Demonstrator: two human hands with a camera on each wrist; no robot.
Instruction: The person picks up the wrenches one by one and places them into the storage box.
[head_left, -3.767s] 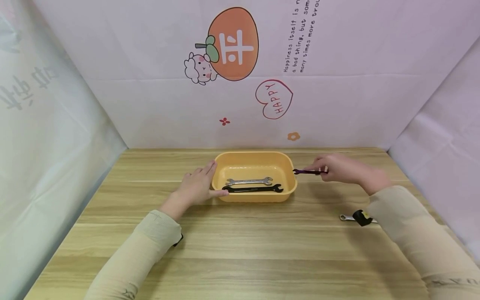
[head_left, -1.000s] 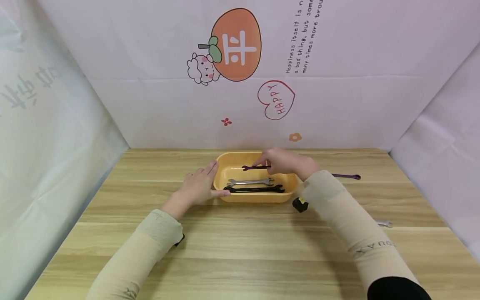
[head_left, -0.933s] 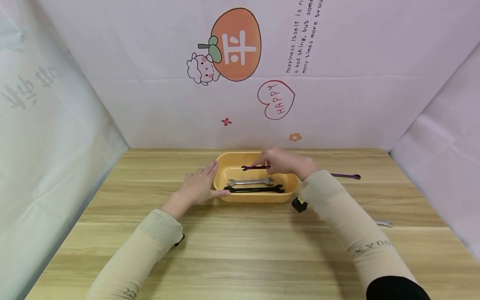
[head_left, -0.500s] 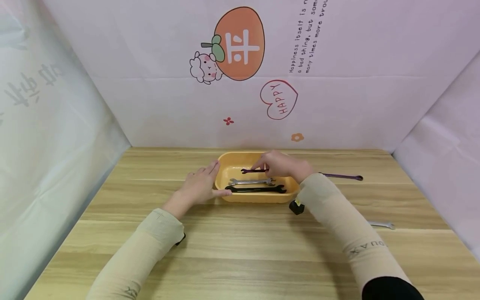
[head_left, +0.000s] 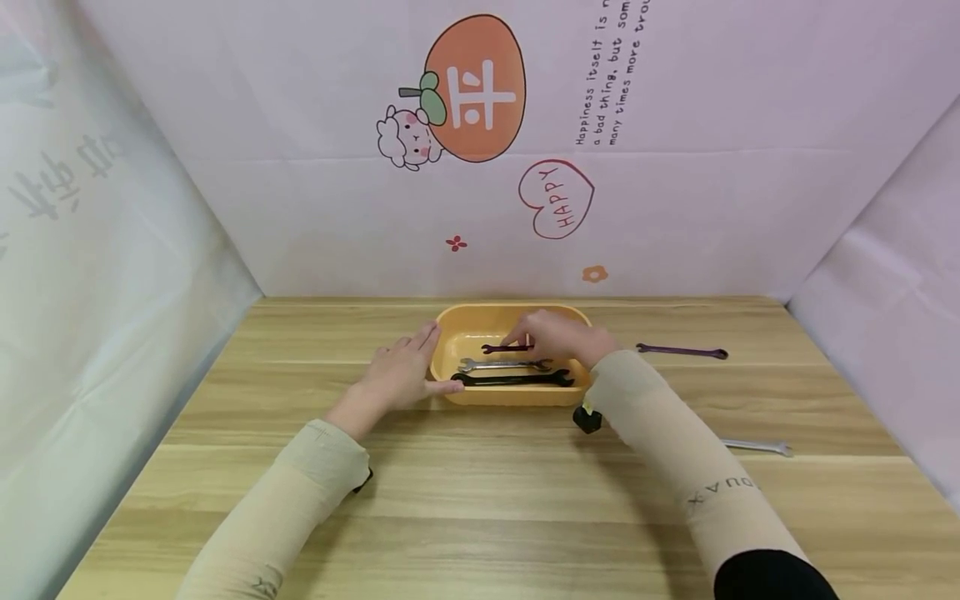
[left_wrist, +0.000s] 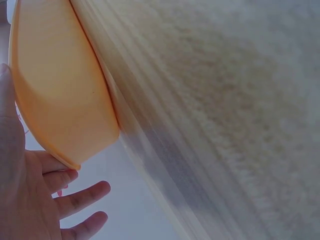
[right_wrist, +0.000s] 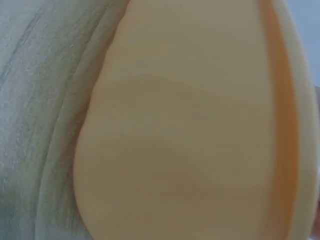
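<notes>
A shallow yellow plastic tray (head_left: pixel 510 397) stands on the wooden table. My left hand (head_left: pixel 397 373) rests against its left end, thumb along the front rim; in the left wrist view the fingers (left_wrist: pixel 82 199) are spread and fairly straight beside the tray wall (left_wrist: pixel 65 95). Inside the tray, my right hand (head_left: pixel 557 335) pinches a small purple wrench (head_left: pixel 495 349), part of it hidden by the fingers. In front of it lie a silver open-end wrench (head_left: pixel 498 365) and a longer black wrench (head_left: pixel 513 380). The right wrist view shows only the tray's outer wall (right_wrist: pixel 180 125).
Right of the tray, another purple wrench (head_left: pixel 681 351) lies on the table (head_left: pixel 480 508). A silver wrench (head_left: pixel 757 447) is nearer, partly hidden by the right sleeve. A printed white cloth (head_left: pixel 337 225) stands behind the table, with more white cloth at both sides.
My right hand has carried the small purple wrench leftward from beside the tray into it, then lowered it close to the silver wrench. The left hand stays at the tray's left end.
</notes>
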